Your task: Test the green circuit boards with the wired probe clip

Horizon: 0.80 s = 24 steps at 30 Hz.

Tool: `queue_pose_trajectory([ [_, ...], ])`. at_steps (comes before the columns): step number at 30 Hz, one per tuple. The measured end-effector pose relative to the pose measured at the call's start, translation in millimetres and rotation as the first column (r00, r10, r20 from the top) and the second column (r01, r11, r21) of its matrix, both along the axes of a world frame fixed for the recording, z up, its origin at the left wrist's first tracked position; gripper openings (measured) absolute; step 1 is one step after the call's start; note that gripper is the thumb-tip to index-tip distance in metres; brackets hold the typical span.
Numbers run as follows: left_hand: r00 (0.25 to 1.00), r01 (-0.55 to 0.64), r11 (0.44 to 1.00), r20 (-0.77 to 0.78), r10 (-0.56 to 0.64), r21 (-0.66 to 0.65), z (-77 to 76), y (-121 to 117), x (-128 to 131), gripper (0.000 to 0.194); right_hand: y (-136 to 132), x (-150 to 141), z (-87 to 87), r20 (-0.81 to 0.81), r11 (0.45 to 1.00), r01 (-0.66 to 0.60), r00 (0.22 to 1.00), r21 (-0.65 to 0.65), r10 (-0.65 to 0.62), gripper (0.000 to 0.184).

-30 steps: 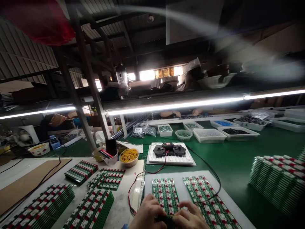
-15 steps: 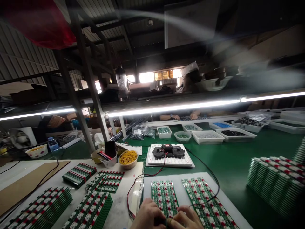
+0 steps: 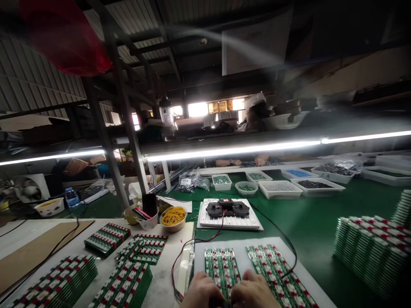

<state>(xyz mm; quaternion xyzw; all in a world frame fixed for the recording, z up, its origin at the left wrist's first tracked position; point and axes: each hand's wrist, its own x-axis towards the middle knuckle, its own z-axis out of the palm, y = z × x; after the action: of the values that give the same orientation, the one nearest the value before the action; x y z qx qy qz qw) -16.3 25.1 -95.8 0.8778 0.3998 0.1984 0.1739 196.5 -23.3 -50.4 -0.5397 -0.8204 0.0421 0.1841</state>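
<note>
My left hand (image 3: pixel 204 291) and my right hand (image 3: pixel 253 291) are close together at the bottom of the view, over the near end of a green circuit board panel (image 3: pixel 221 265) with white and red parts. Both have curled fingers; whatever they pinch is hidden behind them. A second circuit board panel (image 3: pixel 279 273) lies just right of my right hand, on the same white sheet (image 3: pixel 198 252). A red and black wire (image 3: pixel 173 269) runs down near my left hand. A black cable (image 3: pixel 293 248) curves down to the right-hand panel.
A black twin-speaker unit (image 3: pixel 227 208) sits on a white tray (image 3: pixel 205 224) ahead. Stacks of circuit boards stand left (image 3: pixel 128 282) and right (image 3: pixel 369 252). A bowl of yellow rubber bands (image 3: pixel 174 217) and parts trays (image 3: pixel 280 190) lie beyond. Another person's hands (image 3: pixel 261 160) show at the back.
My hands have shifted slightly: the right fingers are now more curled and upright beside the left. The whole view has tilted, so the bench appears a little lower.
</note>
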Motion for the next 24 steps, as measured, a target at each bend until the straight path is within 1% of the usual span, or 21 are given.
queue_pose_trajectory([
  [2, 1.000, -0.006, 1.000, -0.018, 0.006, -0.004, -3.9, 1, 0, 0.023, 5, -5, 21.4, 0.017, 0.982, 0.031, 0.999, -0.184, -0.028, 0.008],
  [3, 1.000, -0.006, 1.000, -0.025, 0.006, -0.008, -4.9, 2, -1, 0.022, 8, -6, 31.0, 0.013, 0.967, 0.021, 1.000, -0.254, -0.018, 0.008],
  [6, 0.999, -0.004, 1.000, -0.048, 0.003, -0.020, -4.2, 1, 0, 0.021, 20, -9, 50.6, -0.022, 0.920, -0.086, 0.996, -0.382, 0.084, 0.018],
  [8, 0.997, -0.014, 1.000, -0.075, 0.012, -0.026, -0.3, -1, 1, 0.023, 30, -11, 57.4, 0.009, 0.891, -0.142, 0.987, -0.432, 0.162, 0.022],
  [9, 0.996, -0.025, 0.999, -0.089, 0.022, -0.033, 2.6, -2, 2, 0.024, 35, -13, 59.8, 0.040, 0.875, -0.147, 0.982, -0.461, 0.186, 0.023],
  [11, 0.993, -0.050, 0.997, -0.113, 0.044, -0.051, 9.8, -5, 5, 0.026, 43, -19, 64.0, 0.093, 0.841, -0.127, 0.974, -0.525, 0.205, 0.022],
  [14, 0.987, -0.083, 0.994, -0.144, 0.072, -0.073, 21.4, -11, 9, 0.028, 50, -25, 69.1, 0.094, 0.776, -0.113, 0.972, -0.621, 0.217, 0.021],
  [15, 0.985, -0.090, 0.993, -0.152, 0.078, -0.075, 24.7, -13, 10, 0.028, 51, -25, 70.3, 0.088, 0.766, -0.116, 0.972, -0.632, 0.220, 0.020],
  [16, 0.984, -0.096, 0.992, -0.158, 0.083, -0.076, 27.4, -15, 10, 0.028, 50, -25, 71.0, 0.080, 0.767, -0.117, 0.974, -0.631, 0.214, 0.018],
  [17, 0.983, -0.100, 0.992, -0.160, 0.086, -0.077, 29.5, -17, 11, 0.028, 48, -24, 71.2, 0.073, 0.780, -0.115, 0.977, -0.616, 0.202, 0.018],
  [20, 0.982, -0.110, 0.991, -0.161, 0.096, -0.081, 31.4, -21, 9, 0.030, 34, -17, 65.5, 0.038, 0.865, -0.097, 0.990, -0.493, 0.134, 0.021],
  [22, 0.983, -0.119, 0.989, -0.148, 0.105, -0.087, 29.5, -24, 8, 0.032, 22, -12, 52.5, 0.005, 0.918, -0.086, 0.995, -0.388, 0.096, 0.020],
  [24, 0.988, -0.127, 0.989, -0.098, 0.120, -0.070, 27.3, -27, 6, 0.030, 11, -7, 30.3, -0.022, 0.975, -0.085, 0.996, -0.206, 0.082, 0.014],
])
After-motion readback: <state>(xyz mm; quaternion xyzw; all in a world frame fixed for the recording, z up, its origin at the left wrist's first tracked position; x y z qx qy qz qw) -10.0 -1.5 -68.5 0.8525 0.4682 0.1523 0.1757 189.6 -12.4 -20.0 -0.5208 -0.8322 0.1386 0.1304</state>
